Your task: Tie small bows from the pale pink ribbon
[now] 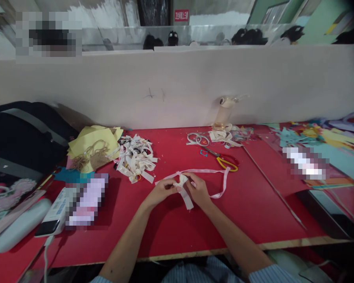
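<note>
Between my two hands, above the red table (177,232), is a small white ribbon piece (186,198) with a gathered knot at its top and a tail hanging down. My left hand (165,189) pinches its left side. At its right side, the fingers of my right hand (198,189) are closed on the same ribbon. A long pink ribbon (224,182) curves behind and to the right of my hands. Beyond it lie scissors (227,163) with yellow handles. Left of my hands is a heap of white ribbon pieces (137,155) with dark bits among them.
A bottle (223,114) stands by the white partition (115,86). A thin stick (274,186) lies right, near a dark tablet-like device (327,212). Coloured paper strips (327,145) cover the far right. A power bank (54,214), yellow sheets (90,141) and a dark bag (26,141) are left.
</note>
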A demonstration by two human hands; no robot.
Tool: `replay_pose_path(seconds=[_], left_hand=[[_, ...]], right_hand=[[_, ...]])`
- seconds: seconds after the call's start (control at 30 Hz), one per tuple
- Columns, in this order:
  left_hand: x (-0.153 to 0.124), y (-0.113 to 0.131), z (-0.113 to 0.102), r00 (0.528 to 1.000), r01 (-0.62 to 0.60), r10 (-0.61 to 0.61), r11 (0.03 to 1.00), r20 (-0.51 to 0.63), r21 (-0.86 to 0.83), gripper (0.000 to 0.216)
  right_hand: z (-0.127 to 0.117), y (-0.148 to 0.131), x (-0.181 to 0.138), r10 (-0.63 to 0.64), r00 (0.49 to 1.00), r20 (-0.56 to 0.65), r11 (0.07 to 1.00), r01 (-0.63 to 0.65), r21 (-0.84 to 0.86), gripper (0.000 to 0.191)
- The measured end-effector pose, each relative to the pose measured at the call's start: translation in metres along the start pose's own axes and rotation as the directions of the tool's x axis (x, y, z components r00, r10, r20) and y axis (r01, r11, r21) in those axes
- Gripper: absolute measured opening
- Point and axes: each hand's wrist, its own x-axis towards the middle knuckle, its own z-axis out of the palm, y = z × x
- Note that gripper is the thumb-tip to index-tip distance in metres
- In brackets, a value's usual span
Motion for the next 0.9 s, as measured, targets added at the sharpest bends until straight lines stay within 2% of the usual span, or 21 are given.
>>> replay_pose_path(seconds=[0.23, 0.47, 0.6, 0.77, 0.9], left_hand=[[-0.0014, 0.0028, 0.0008, 1.000, 0.011, -0.010, 1.000, 0.027, -0.015, 0.024], [-0.0027, 0.0037, 0.0000, 0.996, 0.041, -0.032, 0.994, 0.087, -0.102, 0.020], [-0.0026, 0.0029, 0.0015, 0.997, 0.044, -0.035, 0.992, 0.073, -0.121, 0.021], [-0.0012, 0.0001, 0.0042, 0.999, 0.039, -0.038, 0.996, 0.015, -0.077, 0.025], [-0.0007, 0.0015, 0.0041, 0.999, 0.028, -0.026, 0.998, 0.036, -0.049, 0.027]], right_hand=[[-0.0010, 0.0009, 0.0010, -0.064, 0.997, 0.033, 0.998, 0.063, 0.007, 0.022], [0.0012, 0.0040, -0.0031, -0.091, 0.995, 0.030, 0.983, 0.095, -0.154, 0.020], [0.0020, 0.0048, -0.0041, -0.087, 0.996, 0.029, 0.972, 0.091, -0.218, 0.021], [0.0003, 0.0050, -0.0037, -0.072, 0.997, 0.008, 0.975, 0.072, -0.212, 0.020], [0.0010, 0.0056, -0.0047, -0.072, 0.997, -0.006, 0.963, 0.068, -0.262, 0.024]])
